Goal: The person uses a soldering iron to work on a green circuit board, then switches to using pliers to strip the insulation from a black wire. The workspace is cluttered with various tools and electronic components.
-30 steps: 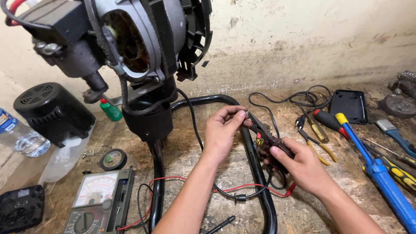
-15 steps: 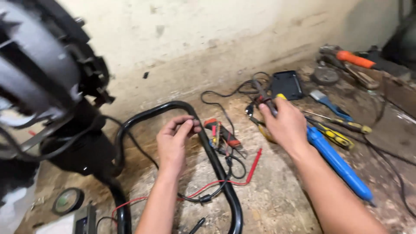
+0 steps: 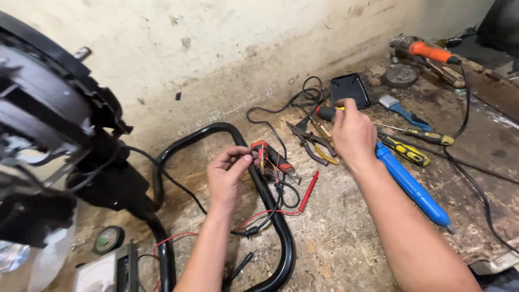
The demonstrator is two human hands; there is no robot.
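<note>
The left hand (image 3: 230,176) is pinched shut on thin wires at a small red and black circuit part (image 3: 273,159), which lies against the black metal tube (image 3: 270,208) curving across the desk (image 3: 346,238). Thumb and fingertips meet right at the edge of that part, and a red wire (image 3: 270,212) and a black wire (image 3: 281,197) trail from it down across the tube. A red probe (image 3: 309,190) lies just beside the part on the desk. The right hand (image 3: 354,135) is well apart from the left, reaching toward the wall with its fingers curled over a screwdriver (image 3: 327,113) with a black and red handle; whether it grips it firmly cannot be told. Just beside that hand lie pliers (image 3: 308,141), and to its right a blue tool (image 3: 413,186) and a yellow and black screwdriver (image 3: 405,151). A black square box (image 3: 350,89) sits beyond the fingers. At the left edge stands a dark fan motor (image 3: 48,124).
</note>
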